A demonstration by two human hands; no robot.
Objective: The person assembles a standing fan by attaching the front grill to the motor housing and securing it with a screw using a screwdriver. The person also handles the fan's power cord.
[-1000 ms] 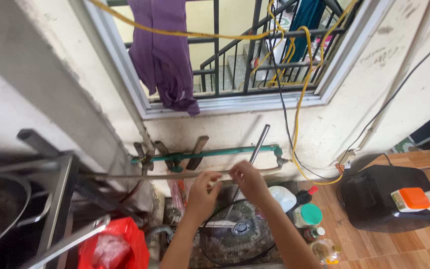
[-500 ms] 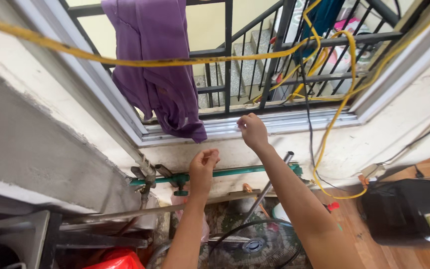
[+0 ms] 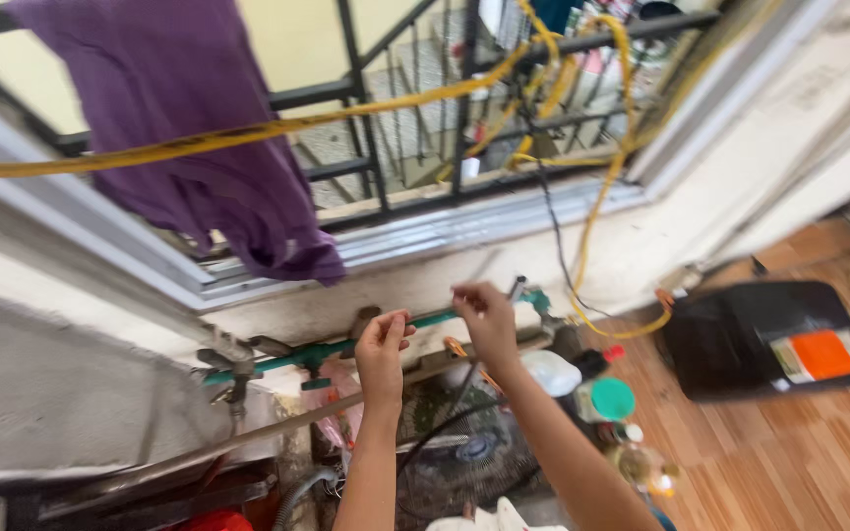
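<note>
My left hand (image 3: 383,346) and my right hand (image 3: 484,317) are raised side by side in front of a green pipe (image 3: 317,352) that runs along the wall below the window. The fingers of both hands are pinched closed, a short gap apart. The blur hides whether anything thin is held between them. A brownish metal pipe (image 3: 277,425) slants under my left forearm.
A purple cloth (image 3: 199,128) hangs on the black window bars (image 3: 464,88), with yellow cord (image 3: 248,133) strung across. A black box with an orange patch (image 3: 769,344) lies on the wooden floor at right. Bottles and a teal lid (image 3: 610,398) stand below my right arm.
My right hand has dropped from the window sill to the green pipe. My left hand stays near the pipe, now closer to the right hand.
</note>
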